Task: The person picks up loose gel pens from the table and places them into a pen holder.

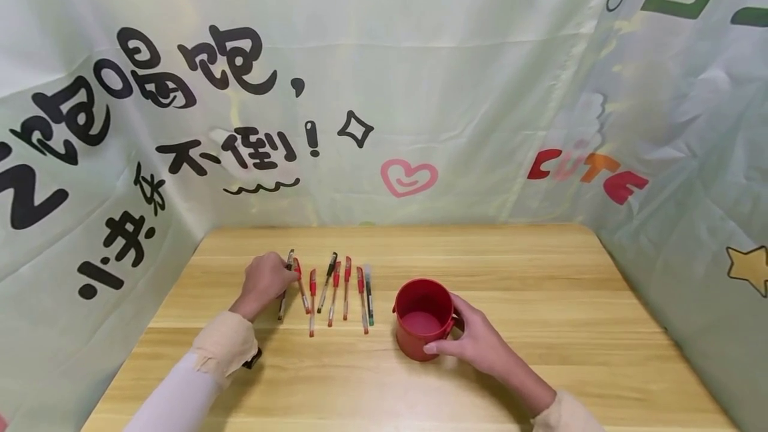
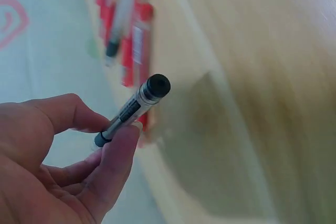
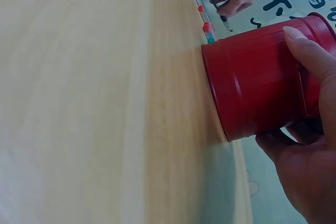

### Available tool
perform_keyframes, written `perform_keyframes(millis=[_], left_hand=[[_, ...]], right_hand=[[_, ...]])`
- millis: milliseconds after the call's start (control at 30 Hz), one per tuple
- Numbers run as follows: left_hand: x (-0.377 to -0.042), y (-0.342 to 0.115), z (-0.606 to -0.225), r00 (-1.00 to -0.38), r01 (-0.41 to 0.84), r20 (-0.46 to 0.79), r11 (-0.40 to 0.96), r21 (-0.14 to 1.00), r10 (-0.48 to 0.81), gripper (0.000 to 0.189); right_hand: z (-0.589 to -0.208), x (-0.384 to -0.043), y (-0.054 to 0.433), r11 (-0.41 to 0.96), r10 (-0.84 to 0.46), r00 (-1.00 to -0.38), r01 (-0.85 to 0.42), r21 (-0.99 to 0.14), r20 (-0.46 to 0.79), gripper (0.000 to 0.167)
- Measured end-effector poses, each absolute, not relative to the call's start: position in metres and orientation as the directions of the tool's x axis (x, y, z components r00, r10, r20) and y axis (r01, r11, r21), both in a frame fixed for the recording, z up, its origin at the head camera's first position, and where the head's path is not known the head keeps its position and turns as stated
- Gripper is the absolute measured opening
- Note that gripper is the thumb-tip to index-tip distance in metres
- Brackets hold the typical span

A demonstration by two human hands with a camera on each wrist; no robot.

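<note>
My left hand (image 1: 268, 280) pinches a black-capped pen (image 2: 132, 108) between thumb and fingers at the left end of a loose row of pens. In the right wrist view this pen is held up at a slant, above the others. Beside it lie several red-capped pens (image 1: 313, 285), another black-capped pen (image 1: 327, 280) and a green-tipped pen (image 1: 369, 305) at the right end. My right hand (image 1: 480, 341) grips a red bucket (image 1: 413, 344) from its right side, thumb on the near wall. The bucket is upright, and its visible inside holds nothing.
The wooden table (image 1: 540, 285) carries the pens and bucket. Printed cloth (image 1: 468, 85) with lettering and a pink heart hangs behind and along both sides. A small black object (image 1: 253, 359) shows at the left wrist, partly hidden by the cuff.
</note>
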State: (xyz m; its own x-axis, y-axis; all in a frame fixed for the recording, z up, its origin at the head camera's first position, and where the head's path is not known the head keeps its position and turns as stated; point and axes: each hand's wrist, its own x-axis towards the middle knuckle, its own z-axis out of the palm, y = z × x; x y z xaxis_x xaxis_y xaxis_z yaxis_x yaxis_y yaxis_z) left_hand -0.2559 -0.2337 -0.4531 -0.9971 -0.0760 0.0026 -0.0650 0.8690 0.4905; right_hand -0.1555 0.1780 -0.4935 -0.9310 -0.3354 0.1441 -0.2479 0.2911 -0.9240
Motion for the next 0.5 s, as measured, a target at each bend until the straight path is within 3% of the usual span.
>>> perform_keyframes(millis=[200,367,500], left_hand=[[-0.248,-0.205,-0.432,-0.998,0.003,0.054,0.839,0.545,-0.031,0.011],[-0.239,-0.182,-0.415,-0.992,0.052,0.124,0.833,0.55,-0.02,0.032],[-0.23,-0.166,-0.402,-0.984,0.104,0.18,0.81,0.577,-0.003,0.031]], right_hand=[[-0.494,-0.155,0.178,0.276,-0.325,-0.936,-0.234,-0.932,0.139,0.089],[-0.494,-0.155,0.173,0.273,-0.328,-0.937,-0.22,-0.937,0.124,0.089],[-0.494,-0.155,0.17,0.278,-0.322,-0.94,-0.211,-0.937,0.116,0.09]])
